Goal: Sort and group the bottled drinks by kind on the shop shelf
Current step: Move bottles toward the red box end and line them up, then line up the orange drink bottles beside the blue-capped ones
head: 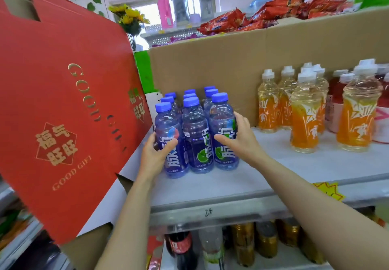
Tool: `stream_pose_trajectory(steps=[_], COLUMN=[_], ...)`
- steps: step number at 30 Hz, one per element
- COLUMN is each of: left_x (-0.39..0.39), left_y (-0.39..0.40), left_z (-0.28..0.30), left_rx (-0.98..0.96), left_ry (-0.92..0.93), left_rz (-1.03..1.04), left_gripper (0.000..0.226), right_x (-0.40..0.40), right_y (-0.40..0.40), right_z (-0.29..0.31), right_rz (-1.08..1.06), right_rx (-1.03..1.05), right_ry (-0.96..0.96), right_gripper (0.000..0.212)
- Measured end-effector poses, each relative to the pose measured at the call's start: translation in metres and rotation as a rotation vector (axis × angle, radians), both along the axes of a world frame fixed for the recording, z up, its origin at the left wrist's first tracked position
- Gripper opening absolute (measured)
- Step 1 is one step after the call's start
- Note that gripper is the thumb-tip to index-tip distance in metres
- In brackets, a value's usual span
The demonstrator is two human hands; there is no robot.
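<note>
So on the far left there's a big red gift box [63,105] with gold lettering, leaning in tilted and crowding right up against the drinks, with a strip of green carton [143,72] peeking out behind it. Next to that is the cluster of blue bottles [195,131] with blue caps, standing upright in tight rows on the grey shelf [242,187], near its front edge. The left hand [155,152] is curled round the lower part of the front-left bottle, thumb across the label, squeezed in between the bottle and the red box. The right hand [240,135] wraps the front-right bottle, fingers round its far side, thumb on the front. Behind the whole lot a plain cardboard box [242,59] makes a brown wall, with red snack packets [252,20] heaped on top. Further right, well apart from the blue ones, stand the orange bottles [305,112] with white caps, and a few red bottles [336,101] tucked behind them. A yellow price tag [328,189] hangs off the shelf lip, and there's more bottles down on the lower shelf [242,244], kinda blurry.
</note>
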State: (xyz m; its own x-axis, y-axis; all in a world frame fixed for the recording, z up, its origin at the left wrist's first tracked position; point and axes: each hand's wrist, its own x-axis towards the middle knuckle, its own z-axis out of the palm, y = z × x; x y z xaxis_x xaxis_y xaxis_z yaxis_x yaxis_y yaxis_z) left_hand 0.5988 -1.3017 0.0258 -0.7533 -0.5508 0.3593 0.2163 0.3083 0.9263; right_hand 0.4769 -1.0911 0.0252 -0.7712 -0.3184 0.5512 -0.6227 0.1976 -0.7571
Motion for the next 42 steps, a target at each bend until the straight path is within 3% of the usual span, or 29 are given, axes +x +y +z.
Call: stream_pose_trajectory(steps=[2,4,7,9,11,13,17,21,23,25,27,29,30,34,38,40,42], left_x=[0.004,0.003,-0.012,-0.03,-0.048,-0.055,-0.047,-0.047,-0.049,-0.049,-0.048,-0.055,-0.064,-0.122,-0.178,-0.195,-0.208], left_y=[0.006,0.016,0.038,0.053,0.062,0.063,0.059,0.059,0.061,0.073,0.097,0.132,0.15,0.222,0.292,0.319,0.333], left_z=[0.003,0.016,0.06,0.094,0.117,0.128,0.133,0.128,0.119,0.11,0.1,0.095,0.094,0.083,0.055,0.043,0.033], left_rx=[-0.014,-0.197,-0.623,-0.949,-1.148,-1.081,-0.954,-0.953,-0.99,-1.009,-1.014,-0.969,-0.937,-0.765,-0.468,-0.332,-0.262], left_ry=[-0.014,0.025,0.263,0.115,-0.186,-0.36,-0.319,-0.335,-0.327,-0.156,0.193,0.405,0.416,0.201,-0.04,-0.065,-0.021], left_rz=[0.025,0.309,0.548,0.548,0.482,0.309,0.118,0.106,0.188,0.336,0.424,0.387,0.326,0.118,-0.024,-0.03,-0.009], left_gripper=[0.064,0.086,0.072,0.062,0.052,0.039,0.027,0.035,0.037,0.039,0.037,0.034,0.034,0.048,0.092,0.112,0.117], right_x=[0.0,0.002,0.007,0.011,0.011,0.011,0.011,0.01,0.01,0.007,-0.001,-0.014,-0.021,-0.049,-0.079,-0.091,-0.102], right_y=[0.001,0.0,-0.004,-0.008,-0.011,-0.011,-0.009,0.001,0.021,0.051,0.082,0.114,0.13,0.191,0.239,0.255,0.264], right_z=[0.0,0.0,-0.002,-0.002,-0.003,-0.004,-0.004,-0.004,-0.006,-0.007,-0.006,-0.004,-0.003,0.001,-0.002,-0.003,-0.004], right_rz=[-0.038,-0.082,-0.131,-0.143,-0.142,-0.145,-0.151,-0.153,-0.216,-0.321,-0.42,-0.5,-0.535,-0.69,-0.791,-0.783,-0.752], right_rx=[0.014,0.024,0.074,0.092,0.096,0.105,0.123,0.207,0.313,0.364,0.354,0.337,0.331,0.251,0.178,0.118,0.063], right_ry=[0.025,0.052,0.079,0.09,0.103,0.113,0.122,0.126,0.247,0.438,0.571,0.634,0.656,0.68,0.639,0.59,0.538], right_gripper=[0.073,0.08,0.103,0.109,0.109,0.107,0.104,0.096,0.088,0.078,0.067,0.059,0.057,0.052,0.068,0.077,0.082])
